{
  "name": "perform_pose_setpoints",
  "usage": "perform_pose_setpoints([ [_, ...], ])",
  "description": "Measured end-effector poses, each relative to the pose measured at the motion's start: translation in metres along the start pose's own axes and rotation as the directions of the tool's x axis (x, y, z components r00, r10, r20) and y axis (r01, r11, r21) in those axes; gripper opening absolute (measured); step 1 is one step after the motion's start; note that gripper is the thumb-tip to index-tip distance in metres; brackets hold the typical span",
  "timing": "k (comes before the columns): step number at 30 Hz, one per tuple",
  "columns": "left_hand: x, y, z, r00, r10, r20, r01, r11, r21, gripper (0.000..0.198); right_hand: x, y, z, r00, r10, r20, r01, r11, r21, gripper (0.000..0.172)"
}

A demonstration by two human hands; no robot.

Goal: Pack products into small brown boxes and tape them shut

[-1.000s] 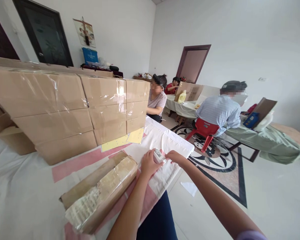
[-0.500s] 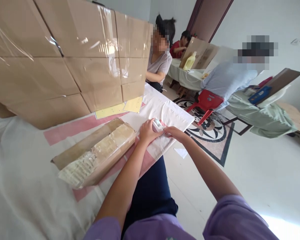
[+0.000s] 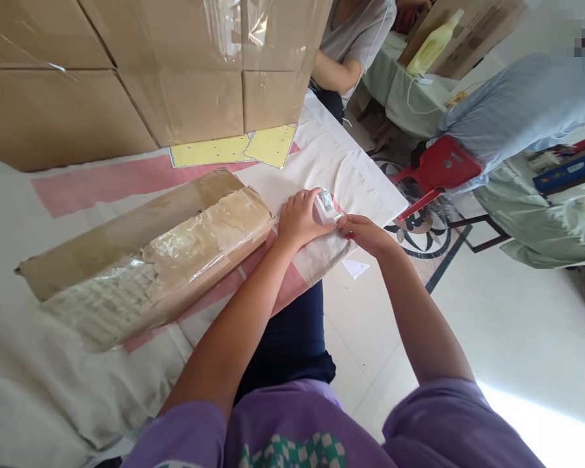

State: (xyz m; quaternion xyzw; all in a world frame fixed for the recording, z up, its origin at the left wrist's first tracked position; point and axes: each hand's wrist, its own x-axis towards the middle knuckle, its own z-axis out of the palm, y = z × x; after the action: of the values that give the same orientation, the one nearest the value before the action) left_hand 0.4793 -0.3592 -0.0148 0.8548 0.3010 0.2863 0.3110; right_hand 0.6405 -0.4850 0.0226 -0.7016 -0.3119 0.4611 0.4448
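My left hand (image 3: 299, 221) is closed around a small white tape dispenser (image 3: 325, 211) with a roll of clear tape in it, above the near edge of the cloth-covered table (image 3: 361, 188). At the dispenser's right end, my right hand (image 3: 365, 233) has thumb and fingers pinched together. Whatever lies between those fingertips is too small to make out. To the left of my left hand, a long, worn cardboard box (image 3: 185, 253) with clear tape over it lies on the cloth.
Taped cardboard boxes (image 3: 185, 104) are stacked at the back left. Yellow paper pieces (image 3: 209, 151) lie at their foot. Across the table sits a person (image 3: 355, 52); another person (image 3: 511, 110) sits on a red chair (image 3: 448, 166) at the right. A paper scrap (image 3: 355, 268) lies on the floor.
My view has tilted down and come closer, so the boxes and people stand higher in it. Both hands stay together at the tape dispenser, with much the same hold.
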Motion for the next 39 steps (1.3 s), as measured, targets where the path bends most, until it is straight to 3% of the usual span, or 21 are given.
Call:
perform_pose_setpoints([
  [7, 0.001, 0.002, -0.002, 1.000, -0.005, 0.011, 0.005, 1.000, 0.017, 0.085, 0.004, 0.012, -0.004, 0.996, -0.083, 0.026, 0.084, 0.995, -0.058, 0.040],
  [13, 0.001, 0.007, -0.002, 1.000, -0.023, -0.014, 0.023, 1.000, 0.012, 0.083, 0.007, 0.011, -0.010, 0.993, -0.057, 0.106, 0.071, 0.988, -0.138, 0.037],
  [18, 0.000, 0.006, -0.001, 0.999, 0.003, -0.038, -0.003, 1.000, -0.007, 0.083, 0.003, 0.002, -0.005, 0.994, -0.078, 0.070, 0.093, 0.964, -0.250, 0.031],
  [23, -0.001, 0.005, 0.002, 0.999, 0.020, -0.026, -0.021, 0.999, -0.025, 0.087, -0.025, -0.007, 0.003, 0.994, -0.111, -0.024, 0.098, 0.945, -0.311, 0.031],
  [25, 0.001, 0.010, -0.001, 0.996, 0.050, -0.076, -0.052, 0.998, -0.030, 0.090, -0.040, -0.009, 0.009, 0.984, -0.157, -0.079, 0.126, 0.943, -0.308, 0.033],
  [27, -0.001, 0.022, -0.012, 0.983, 0.101, -0.157, -0.110, 0.993, -0.053, 0.077, -0.057, -0.010, 0.018, 0.970, -0.218, -0.108, 0.177, 0.937, -0.301, 0.032],
  [29, -0.012, 0.038, -0.030, 0.969, 0.165, -0.181, -0.187, 0.976, -0.113, 0.046, -0.077, -0.014, 0.031, 0.955, -0.281, -0.094, 0.244, 0.924, -0.294, 0.029],
  [31, -0.032, 0.054, -0.052, 0.962, 0.245, -0.118, -0.264, 0.945, -0.192, 0.023, -0.097, -0.021, 0.046, 0.941, -0.336, -0.046, 0.309, 0.906, -0.291, 0.024],
  [33, -0.059, 0.064, -0.071, 0.944, 0.327, -0.052, -0.330, 0.918, -0.222, 0.018, -0.115, -0.029, 0.060, 0.922, -0.387, 0.015, 0.372, 0.874, -0.312, 0.018],
  [39, -0.129, 0.054, -0.109, 0.861, 0.460, -0.217, -0.447, 0.888, 0.108, 0.006, -0.148, -0.049, 0.100, 0.843, -0.493, 0.215, 0.537, 0.746, -0.394, 0.017],
])
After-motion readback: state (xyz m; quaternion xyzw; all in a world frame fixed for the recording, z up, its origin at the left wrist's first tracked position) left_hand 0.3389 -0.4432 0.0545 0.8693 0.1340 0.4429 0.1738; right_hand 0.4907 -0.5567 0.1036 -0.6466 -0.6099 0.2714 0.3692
